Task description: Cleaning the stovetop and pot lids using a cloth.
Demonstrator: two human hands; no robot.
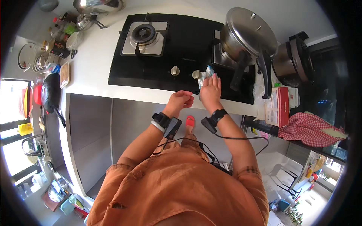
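Observation:
My right hand (211,89) presses a crumpled white and blue cloth (206,75) against the black glass gas hob (158,72), just right of a control knob (196,74). Part of the cloth is hidden under my fingers. Over the front edge of the white countertop (147,91) hovers my left hand (181,102), its fingers loosely curled and no object visible in them. A second knob (175,71) sits farther left. On the right burner stands a lidded steel pressure cooker (249,34), its black handles pointing towards me. The left burner (143,34) carries no pot.
Right of the hob are an electric cooker (291,62), a red and white box (278,107) and a red checked cloth (311,130). A black frying pan (51,93), bottles (60,32) and a wooden-looking tray (65,75) occupy the left. A cable (240,138) hangs between my wrists.

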